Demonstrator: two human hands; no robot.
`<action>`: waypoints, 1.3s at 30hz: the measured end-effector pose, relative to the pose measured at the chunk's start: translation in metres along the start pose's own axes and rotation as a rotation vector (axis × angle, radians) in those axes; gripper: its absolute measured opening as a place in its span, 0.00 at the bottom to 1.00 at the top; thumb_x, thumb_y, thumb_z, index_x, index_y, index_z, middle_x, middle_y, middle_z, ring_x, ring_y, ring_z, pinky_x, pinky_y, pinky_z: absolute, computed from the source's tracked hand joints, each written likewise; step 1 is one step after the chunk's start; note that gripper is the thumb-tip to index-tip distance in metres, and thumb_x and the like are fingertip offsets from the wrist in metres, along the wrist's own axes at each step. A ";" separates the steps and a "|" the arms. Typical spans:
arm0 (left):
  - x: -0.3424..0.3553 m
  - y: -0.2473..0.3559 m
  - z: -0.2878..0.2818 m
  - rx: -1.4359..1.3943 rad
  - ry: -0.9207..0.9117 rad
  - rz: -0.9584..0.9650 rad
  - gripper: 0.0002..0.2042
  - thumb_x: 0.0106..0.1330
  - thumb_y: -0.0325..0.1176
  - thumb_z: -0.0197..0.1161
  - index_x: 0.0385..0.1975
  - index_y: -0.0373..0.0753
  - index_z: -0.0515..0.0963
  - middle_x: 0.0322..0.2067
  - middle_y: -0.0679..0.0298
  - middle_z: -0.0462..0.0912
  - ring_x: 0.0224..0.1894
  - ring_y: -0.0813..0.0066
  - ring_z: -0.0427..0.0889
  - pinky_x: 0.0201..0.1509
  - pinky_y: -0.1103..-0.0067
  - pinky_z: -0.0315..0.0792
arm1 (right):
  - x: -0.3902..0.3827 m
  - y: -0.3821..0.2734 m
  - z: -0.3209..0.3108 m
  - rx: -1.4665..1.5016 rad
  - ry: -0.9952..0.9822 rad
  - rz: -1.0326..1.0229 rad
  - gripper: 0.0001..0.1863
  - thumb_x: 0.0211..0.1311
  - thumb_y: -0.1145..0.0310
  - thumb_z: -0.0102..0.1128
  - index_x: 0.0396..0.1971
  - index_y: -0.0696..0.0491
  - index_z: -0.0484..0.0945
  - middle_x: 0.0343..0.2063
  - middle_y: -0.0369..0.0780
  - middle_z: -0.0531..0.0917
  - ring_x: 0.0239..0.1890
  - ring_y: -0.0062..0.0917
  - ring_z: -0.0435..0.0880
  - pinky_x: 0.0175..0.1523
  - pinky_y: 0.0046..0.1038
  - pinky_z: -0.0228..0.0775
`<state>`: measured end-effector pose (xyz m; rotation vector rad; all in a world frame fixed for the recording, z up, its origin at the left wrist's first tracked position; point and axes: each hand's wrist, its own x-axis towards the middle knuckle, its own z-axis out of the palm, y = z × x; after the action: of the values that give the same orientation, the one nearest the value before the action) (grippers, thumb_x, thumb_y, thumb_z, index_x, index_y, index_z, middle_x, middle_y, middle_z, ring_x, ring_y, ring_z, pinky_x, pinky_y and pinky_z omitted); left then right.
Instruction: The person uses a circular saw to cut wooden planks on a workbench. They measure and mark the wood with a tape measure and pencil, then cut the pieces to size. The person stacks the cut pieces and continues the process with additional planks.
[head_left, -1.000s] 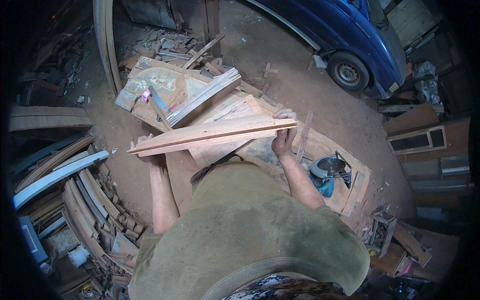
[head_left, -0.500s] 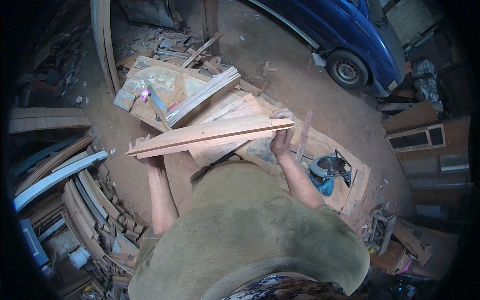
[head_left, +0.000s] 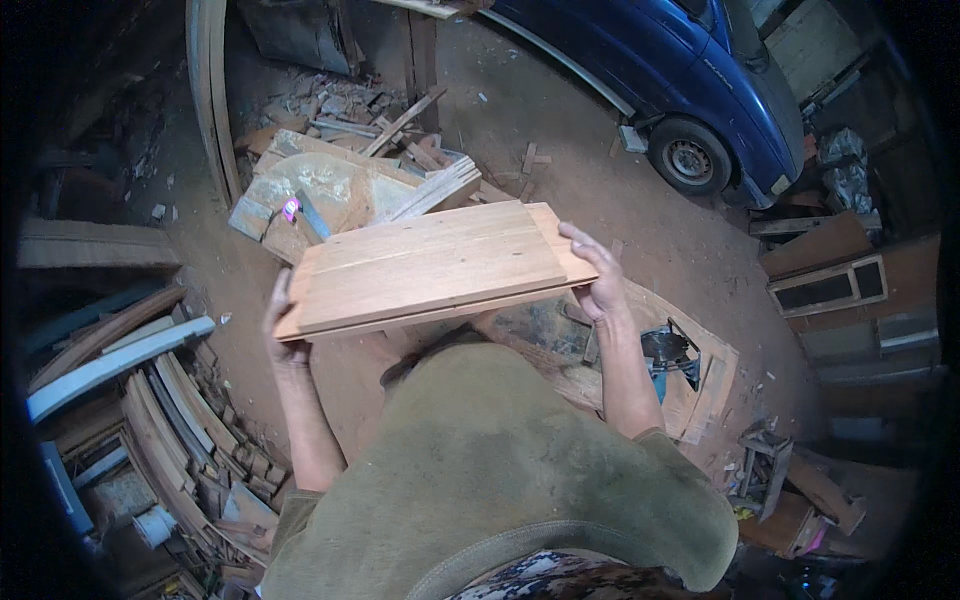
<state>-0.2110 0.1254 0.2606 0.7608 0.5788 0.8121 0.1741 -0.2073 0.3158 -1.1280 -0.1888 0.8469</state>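
A pale wooden panel (head_left: 430, 262) with a raised middle and a lower border at each end is held up in front of me, its broad face showing and its near edge grooved. My left hand (head_left: 281, 312) grips its left end, thumb side up along the edge. At the right end, my right hand (head_left: 598, 276) is closed round the corner, fingers over the top face. Beneath the panel lies a low wooden work surface (head_left: 530, 335), partly hidden by it. A circular saw (head_left: 668, 352) rests there beside my right forearm, partly covered by the arm.
A thick timber piece (head_left: 440, 188) and a blue-grey bar (head_left: 313, 216) near a pink item lie beyond the panel. Curved wood offcuts (head_left: 170, 420) are heaped at left. A blue vehicle (head_left: 640, 60) stands far right, with a small wooden stool (head_left: 765, 470) at lower right.
Both hands have tilted the panel, so its broad face now shows where mostly its edge did. The panel's left end has come slightly nearer, and it now covers more of the timber.
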 end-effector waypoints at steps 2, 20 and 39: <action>0.001 -0.029 -0.022 -0.072 -0.010 -0.070 0.43 0.63 0.35 0.64 0.75 0.23 0.51 0.72 0.43 0.63 0.74 0.54 0.66 0.77 0.63 0.60 | 0.010 0.019 -0.006 0.011 0.012 -0.027 0.34 0.65 0.69 0.61 0.71 0.61 0.66 0.65 0.52 0.74 0.67 0.36 0.75 0.70 0.35 0.67; 0.015 0.021 0.015 0.162 0.255 0.493 0.23 0.82 0.49 0.48 0.20 0.49 0.57 0.20 0.74 0.57 0.25 0.82 0.59 0.33 0.77 0.58 | -0.002 0.007 0.044 -0.294 -0.190 -0.434 0.14 0.70 0.59 0.69 0.43 0.56 0.82 0.41 0.33 0.83 0.45 0.18 0.80 0.54 0.25 0.72; 0.022 0.037 0.015 0.193 0.371 0.530 0.24 0.81 0.52 0.50 0.21 0.49 0.60 0.21 0.75 0.59 0.25 0.83 0.61 0.34 0.79 0.64 | 0.005 0.006 0.064 -0.456 -0.136 -0.471 0.20 0.70 0.58 0.69 0.50 0.58 0.78 0.45 0.39 0.83 0.51 0.24 0.80 0.58 0.30 0.70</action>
<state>-0.2038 0.1549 0.2947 0.9665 0.8094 1.4201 0.1400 -0.1573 0.3377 -1.3725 -0.7596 0.4647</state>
